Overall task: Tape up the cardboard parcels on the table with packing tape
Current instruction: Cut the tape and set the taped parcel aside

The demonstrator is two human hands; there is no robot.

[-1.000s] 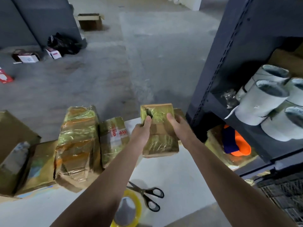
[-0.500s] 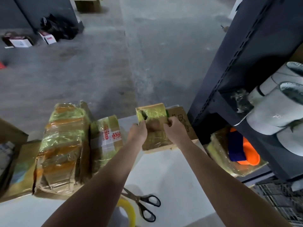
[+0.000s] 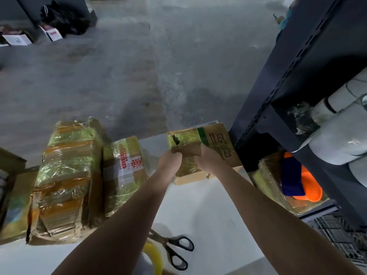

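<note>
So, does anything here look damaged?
Yes: the small parcel held by the left hand and right hand has a dark ragged hole near its far left corner. The large parcel looks crumpled at its near edge.

Small part-taped parcel [image 3: 186,138] centre, large wrapped parcel [image 3: 67,175] left, labelled parcel [image 3: 124,171] between, probable tape roll [image 3: 155,259] nearest

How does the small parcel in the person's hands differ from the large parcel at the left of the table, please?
The small parcel is gripped by the left hand and right hand; the large parcel lies untouched on the table. The small parcel shows a bare cardboard band and a dark tear; the large parcel is taped almost all over. Both are brown cardboard, glossy and yellowish where taped.
</note>
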